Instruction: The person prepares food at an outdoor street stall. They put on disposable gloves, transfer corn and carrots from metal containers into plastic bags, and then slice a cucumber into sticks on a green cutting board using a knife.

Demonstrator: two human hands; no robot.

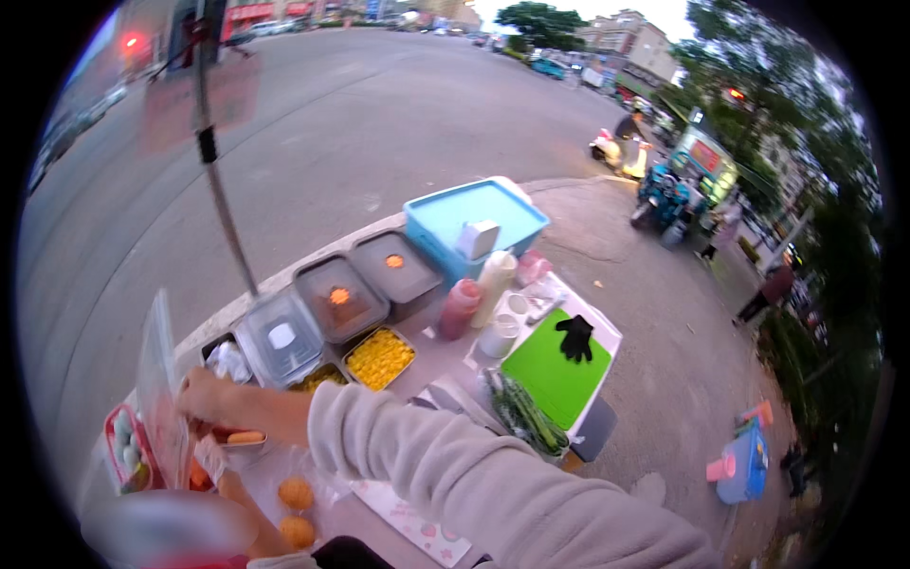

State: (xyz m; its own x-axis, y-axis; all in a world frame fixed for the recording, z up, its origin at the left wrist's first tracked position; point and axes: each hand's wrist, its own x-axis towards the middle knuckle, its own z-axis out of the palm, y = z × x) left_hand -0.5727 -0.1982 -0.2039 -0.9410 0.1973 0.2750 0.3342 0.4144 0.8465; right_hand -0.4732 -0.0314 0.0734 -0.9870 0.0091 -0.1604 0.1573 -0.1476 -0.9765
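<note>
My right hand [202, 398], its arm in a pale grey fleece sleeve, reaches across to the left and is at the edge of a clear plastic lid or panel [158, 398]. What its fingers grip is hard to tell. Just below it my left hand [212, 459], in a thin clear glove, is beside a metal tray [249, 439] of sausages and some orange food [199, 475]. Two round golden-brown items [296, 493] lie on plastic film near my left forearm. A metal tray of corn kernels [380, 358] and lidded containers [341, 297] stand beyond my right forearm.
Sauce bottles [460, 309], white cups [500, 336] and a blue tub [475, 213] stand farther back. A green cutting board [558, 370] bears a black glove [576, 338], beside bagged green vegetables [525, 412]. An egg basket [128, 451] sits far left; a metal pole [226, 206] rises behind.
</note>
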